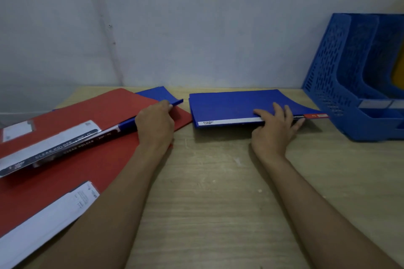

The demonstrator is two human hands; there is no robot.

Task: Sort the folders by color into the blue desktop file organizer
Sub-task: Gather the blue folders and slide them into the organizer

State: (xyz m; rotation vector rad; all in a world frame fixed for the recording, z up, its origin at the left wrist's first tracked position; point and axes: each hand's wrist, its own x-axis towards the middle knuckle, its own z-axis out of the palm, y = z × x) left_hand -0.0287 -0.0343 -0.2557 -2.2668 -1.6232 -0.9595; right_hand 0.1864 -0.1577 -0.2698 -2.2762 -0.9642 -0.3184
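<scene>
A stack of blue folders (231, 102) lies flat at the middle back of the wooden table. My right hand (275, 126) grips its front edge, fingers on top and thumb underneath. To the left, red folders (72, 159) with white labels lie spread out, and a blue folder (159, 94) lies slanted between them. My left hand (155, 122) grips that blue folder's edge near its raised corner. The blue desktop file organizer (341, 85) stands at the far right, partly cut off by the frame.
Something yellow (399, 76) shows inside the organizer's far compartment. A pale wall runs right behind the table (218, 203). Bare wood lies between my forearms and in front of the organizer.
</scene>
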